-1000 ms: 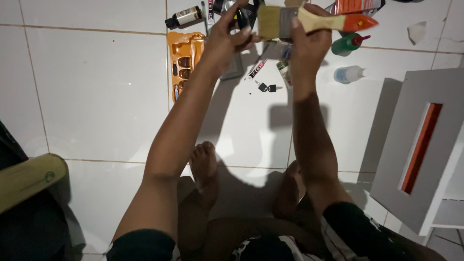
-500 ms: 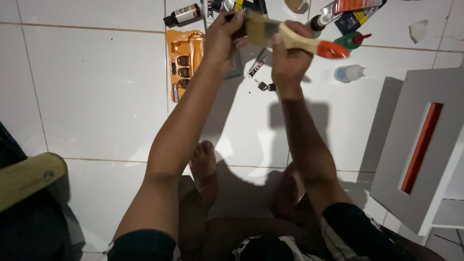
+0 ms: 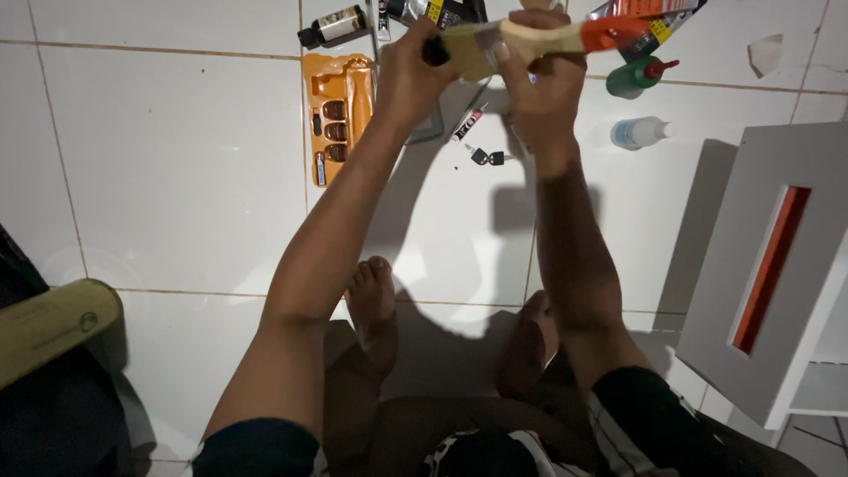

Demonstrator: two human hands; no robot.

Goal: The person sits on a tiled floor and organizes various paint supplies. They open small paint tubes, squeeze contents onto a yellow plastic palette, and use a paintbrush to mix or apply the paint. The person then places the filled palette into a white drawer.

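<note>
My right hand [image 3: 541, 87] grips a flat paintbrush [image 3: 548, 37] by its pale wooden handle, which ends in an orange tip at the right. The bristles point left toward my left hand [image 3: 413, 78]. My left hand is closed around a small dark object [image 3: 434, 51] held right against the bristles; what the object is cannot be made out. Both hands are raised over the white tiled floor near the top of the view.
An orange tool tray [image 3: 338, 110] lies left of my hands. Bottles [image 3: 334, 26], tubes, a marker [image 3: 467, 124] and keys [image 3: 488, 158] lie scattered on the tiles. A green bottle [image 3: 638, 78] and a clear bottle [image 3: 638, 133] sit right. A white box with an orange slot [image 3: 767, 265] stands at right.
The brush has been swung from tilted down-right to nearly level and higher, with my right hand shifted slightly right. My left hand stays at the bristles.
</note>
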